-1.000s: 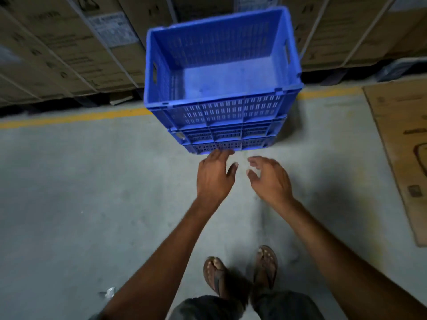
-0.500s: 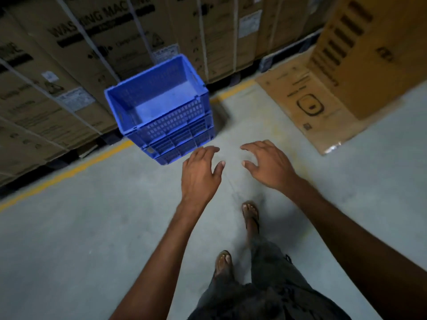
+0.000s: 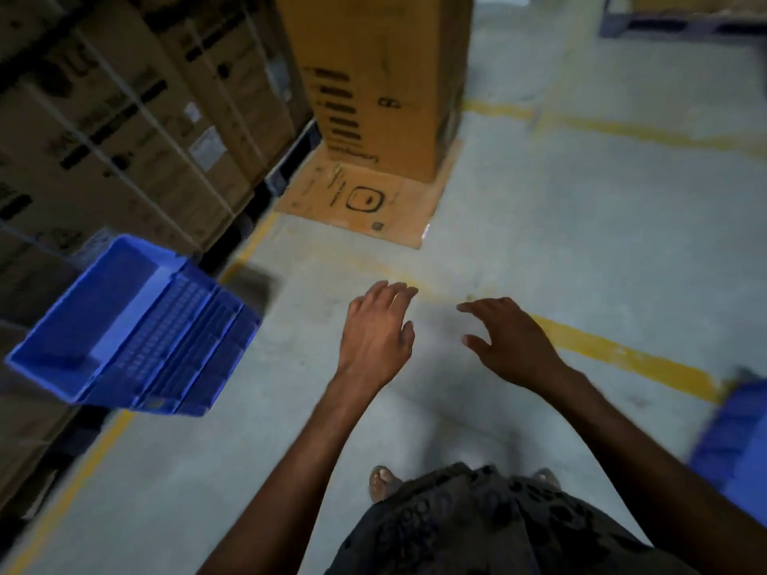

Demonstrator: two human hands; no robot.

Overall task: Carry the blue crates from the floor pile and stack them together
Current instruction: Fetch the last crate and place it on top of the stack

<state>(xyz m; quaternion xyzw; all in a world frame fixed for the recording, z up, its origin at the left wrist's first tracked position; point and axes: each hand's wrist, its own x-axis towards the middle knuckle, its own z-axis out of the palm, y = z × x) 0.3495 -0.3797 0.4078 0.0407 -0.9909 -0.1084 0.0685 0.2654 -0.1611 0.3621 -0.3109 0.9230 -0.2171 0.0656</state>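
Head view: grey concrete floor [image 3: 581, 242] with yellow lines, both hands, left hand [image 3: 375, 338] and right hand [image 3: 512, 346], spread empty, stacked blue crates [image 3: 137, 329] by cartons [image 3: 124, 118]

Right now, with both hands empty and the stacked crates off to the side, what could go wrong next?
1. The person wears open sandals, so a dropped crate could hurt the toes.
2. The frame is blurred, which suggests quick turning; the blue crate at the right edge sits close to the feet and might trip them.
3. The crate stack stands near the walking path, so a swinging load could knock it.
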